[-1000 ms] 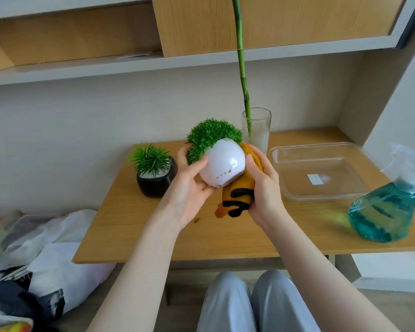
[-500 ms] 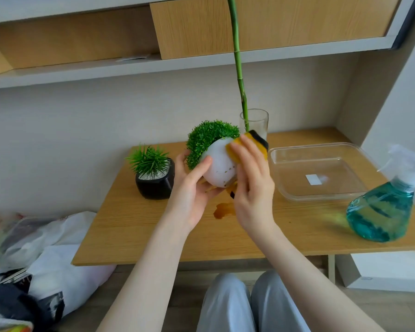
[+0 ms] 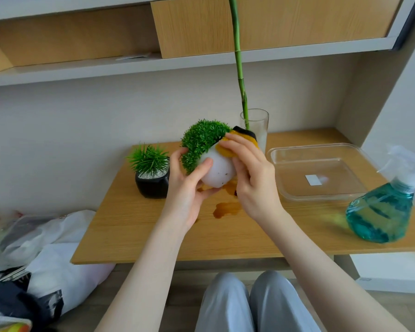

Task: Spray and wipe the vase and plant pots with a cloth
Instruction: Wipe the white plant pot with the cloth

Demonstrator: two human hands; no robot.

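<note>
While the white round plant pot (image 3: 218, 172) is held tilted above the wooden worktop (image 3: 139, 231), it is cradled from below and from the left by the left hand (image 3: 187, 188), whose thumb is laid across the pot's front and whose fingers are curled round its underside. A dense dome of green artificial foliage (image 3: 203, 142) is carried by the pot and is leaned toward the left. Small dark specks can be seen on the pot's lower front.

An orange cloth with a black edge (image 3: 243, 137) is pressed against the pot's upper right side by the right hand (image 3: 252, 178); the cloth is pinned under its fingers, which are curved over the pot's shoulder.

A brown puddle (image 3: 227, 209) is seen on the worktop directly below the pot. A small black pot with a spiky green plant (image 3: 152, 178) is stood on the worktop just left of the left hand. Behind the hands, a clear glass vase (image 3: 258, 127) is stood upright with a tall green stem (image 3: 237, 56) in it. A clear plastic tray (image 3: 297, 195) is set to the right, and near it, at the right edge, a spray bottle of blue-green liquid (image 3: 381, 212) is placed. Bags (image 3: 46, 245) are piled on the floor at the left.
</note>
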